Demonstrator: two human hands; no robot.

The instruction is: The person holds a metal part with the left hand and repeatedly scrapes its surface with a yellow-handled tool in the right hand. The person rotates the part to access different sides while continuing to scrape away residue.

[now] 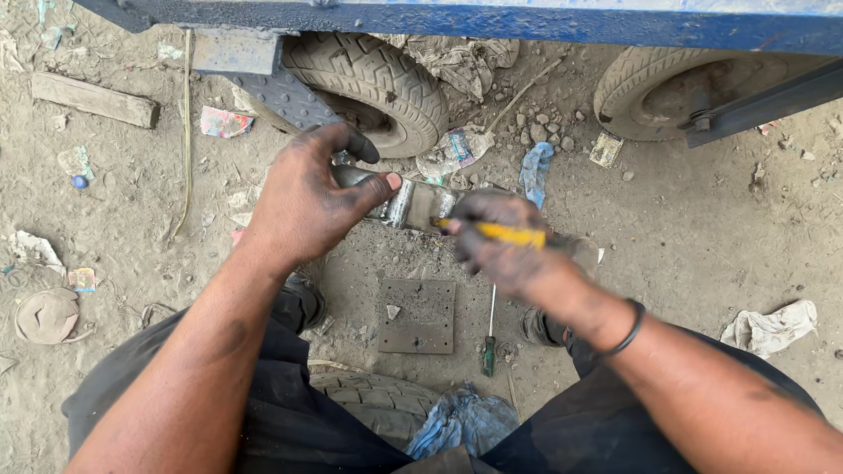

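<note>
Left hand [303, 206]: closed around one end of a grey metal part [413, 204], thumb on top, fingers curled over the far side.
Right hand [502, 246]: closed on a yellow-handled tool [507, 233]; tip of the tool sits at the metal part, exact contact point hidden by fingers.
Metal part: held in air between both hands, approx. over the ground in front of the knees; its right end is covered by the right hand, so full shape hard to make out.
Wrist: black band [625, 332] on the right wrist.
Ground: sandy dirt w/ stones and litter. A flat square metal plate [418, 316] lies under the hands; a green-handled screwdriver [489, 338] just beside its right edge.
Tyre near body [373, 399]: between the legs, partly cut off by dark clothing; blue cloth [465, 420] touching it.
Vehicle: blue frame [492, 22] along top edge, cut off; two wheels below it, left wheel [378, 83] and right wheel [654, 92], the right one partly hidden by a dark bar.
Other: white rag [771, 326] at right, wood piece [95, 98] at top left.
</note>
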